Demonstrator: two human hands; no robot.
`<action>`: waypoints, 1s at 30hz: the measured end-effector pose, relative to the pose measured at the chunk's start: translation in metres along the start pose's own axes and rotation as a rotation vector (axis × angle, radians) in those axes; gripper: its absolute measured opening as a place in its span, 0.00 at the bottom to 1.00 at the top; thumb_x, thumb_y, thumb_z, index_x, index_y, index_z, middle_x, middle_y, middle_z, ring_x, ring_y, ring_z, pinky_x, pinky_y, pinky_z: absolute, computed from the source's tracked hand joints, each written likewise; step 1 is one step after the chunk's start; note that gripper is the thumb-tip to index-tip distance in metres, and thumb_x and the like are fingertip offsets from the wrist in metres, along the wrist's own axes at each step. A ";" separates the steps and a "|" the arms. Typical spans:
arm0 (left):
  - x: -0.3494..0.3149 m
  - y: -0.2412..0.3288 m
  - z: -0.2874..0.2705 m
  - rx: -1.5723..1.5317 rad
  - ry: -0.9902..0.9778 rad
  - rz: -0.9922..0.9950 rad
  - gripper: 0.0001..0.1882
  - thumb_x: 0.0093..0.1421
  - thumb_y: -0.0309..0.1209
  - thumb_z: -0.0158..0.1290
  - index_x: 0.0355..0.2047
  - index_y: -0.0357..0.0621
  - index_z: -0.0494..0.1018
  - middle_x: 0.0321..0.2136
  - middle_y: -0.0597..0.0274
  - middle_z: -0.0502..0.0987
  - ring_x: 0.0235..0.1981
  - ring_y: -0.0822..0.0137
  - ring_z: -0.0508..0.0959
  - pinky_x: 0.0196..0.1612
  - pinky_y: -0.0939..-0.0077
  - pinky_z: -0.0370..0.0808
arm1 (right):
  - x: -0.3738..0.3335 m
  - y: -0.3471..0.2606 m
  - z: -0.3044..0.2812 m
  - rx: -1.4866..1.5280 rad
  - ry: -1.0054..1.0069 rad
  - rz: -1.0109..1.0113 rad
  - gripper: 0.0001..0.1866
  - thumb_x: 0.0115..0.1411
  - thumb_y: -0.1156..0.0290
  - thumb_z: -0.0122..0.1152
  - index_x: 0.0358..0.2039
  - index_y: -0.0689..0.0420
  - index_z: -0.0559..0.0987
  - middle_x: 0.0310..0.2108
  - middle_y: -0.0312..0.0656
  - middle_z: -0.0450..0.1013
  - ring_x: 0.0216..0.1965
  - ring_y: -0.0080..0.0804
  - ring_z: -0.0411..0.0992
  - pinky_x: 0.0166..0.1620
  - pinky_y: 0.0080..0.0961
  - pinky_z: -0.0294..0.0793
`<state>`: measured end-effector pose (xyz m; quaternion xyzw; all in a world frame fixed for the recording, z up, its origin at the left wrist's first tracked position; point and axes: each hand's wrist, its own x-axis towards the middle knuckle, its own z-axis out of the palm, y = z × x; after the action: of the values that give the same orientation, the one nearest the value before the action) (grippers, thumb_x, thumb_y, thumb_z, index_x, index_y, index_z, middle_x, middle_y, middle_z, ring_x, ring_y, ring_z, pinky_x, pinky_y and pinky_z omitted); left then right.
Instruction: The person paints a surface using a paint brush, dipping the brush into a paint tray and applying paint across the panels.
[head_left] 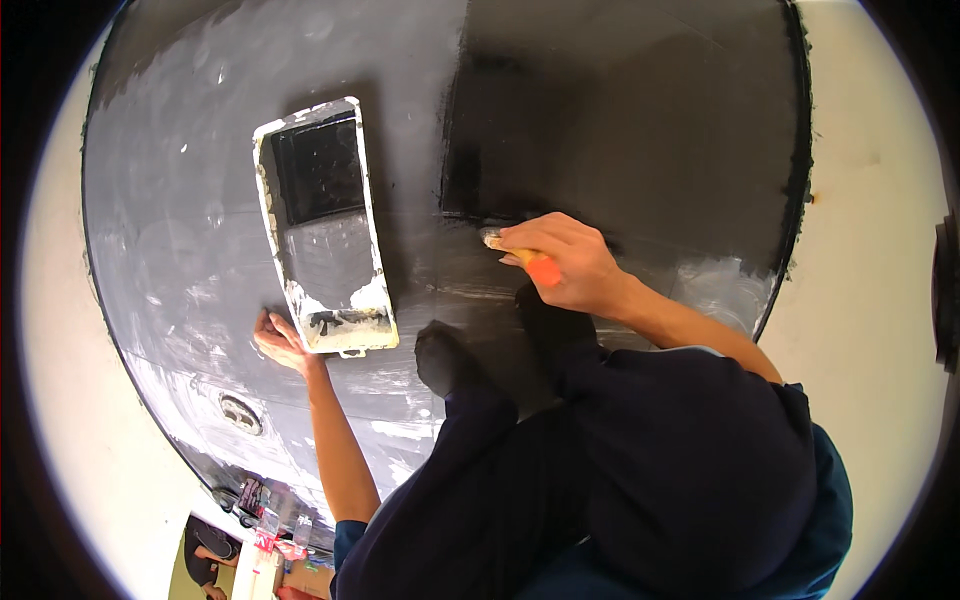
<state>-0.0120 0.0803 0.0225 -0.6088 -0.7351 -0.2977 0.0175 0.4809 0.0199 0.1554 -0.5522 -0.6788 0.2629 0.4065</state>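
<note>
My right hand (575, 265) is closed around a paintbrush (525, 255) with a yellowish handle and an orange end. The brush's tip points left, close to the lower edge of a glossy black painted area (640, 120) on the grey floor. To the left lies a long paint tray (376, 240) with a paint-crusted white rim. Black paint (318, 170) fills its far end, and white crust coats its near end. My left hand (284, 345) is beside the tray's near left corner, with its fingers on the floor, partly bent, apparently holding nothing.
My dark-socked feet (445, 360) are between tray and brush. A round floor drain (240, 413) sits at lower left. Pale walls (870, 200) border the floor at both sides. Assorted items (285, 530) and another person (205, 560) appear at the bottom left.
</note>
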 end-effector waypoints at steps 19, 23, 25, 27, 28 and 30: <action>-0.001 -0.004 0.000 0.024 -0.045 -0.088 0.26 0.74 0.52 0.50 0.51 0.39 0.75 0.39 0.56 0.74 0.39 0.56 0.72 0.48 0.58 0.71 | 0.051 0.036 -0.031 0.044 -0.009 0.124 0.08 0.59 0.79 0.73 0.40 0.60 0.84 0.37 0.41 0.85 0.35 0.33 0.83 0.39 0.26 0.81; 0.000 -0.001 -0.001 0.008 -0.043 -0.108 0.25 0.73 0.51 0.51 0.51 0.39 0.75 0.39 0.56 0.75 0.40 0.57 0.72 0.49 0.58 0.71 | 0.027 0.031 -0.050 0.100 -0.148 0.286 0.08 0.59 0.80 0.73 0.40 0.61 0.85 0.37 0.42 0.85 0.35 0.33 0.84 0.40 0.25 0.81; -0.001 -0.004 0.001 0.021 -0.053 -0.118 0.25 0.73 0.51 0.51 0.50 0.39 0.76 0.40 0.56 0.75 0.41 0.57 0.73 0.49 0.58 0.71 | 0.022 0.056 -0.049 -0.018 -0.024 0.257 0.09 0.58 0.80 0.73 0.39 0.61 0.85 0.37 0.43 0.85 0.36 0.33 0.84 0.41 0.26 0.82; 0.003 -0.002 0.000 0.033 -0.067 -0.125 0.24 0.73 0.49 0.51 0.51 0.38 0.75 0.40 0.55 0.74 0.42 0.56 0.73 0.50 0.58 0.71 | 0.030 0.053 -0.050 -0.071 -0.001 0.257 0.09 0.58 0.81 0.73 0.39 0.61 0.85 0.38 0.42 0.85 0.36 0.33 0.84 0.41 0.27 0.82; 0.000 0.002 0.002 -0.024 -0.047 -0.115 0.23 0.72 0.48 0.52 0.51 0.38 0.75 0.42 0.54 0.75 0.43 0.56 0.73 0.50 0.58 0.71 | 0.035 0.047 -0.054 -0.067 0.029 0.188 0.09 0.58 0.80 0.73 0.39 0.61 0.85 0.38 0.42 0.85 0.36 0.33 0.84 0.41 0.27 0.82; -0.001 -0.001 0.001 -0.015 -0.063 -0.137 0.23 0.72 0.47 0.52 0.51 0.38 0.75 0.43 0.54 0.75 0.43 0.56 0.73 0.50 0.58 0.71 | 0.039 0.031 -0.056 0.037 0.062 0.137 0.05 0.59 0.77 0.73 0.36 0.59 0.85 0.33 0.41 0.84 0.28 0.33 0.80 0.32 0.25 0.77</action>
<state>-0.0125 0.0797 0.0209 -0.5661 -0.7732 -0.2842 -0.0307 0.5420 0.0602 0.1701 -0.5976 -0.6215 0.2853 0.4185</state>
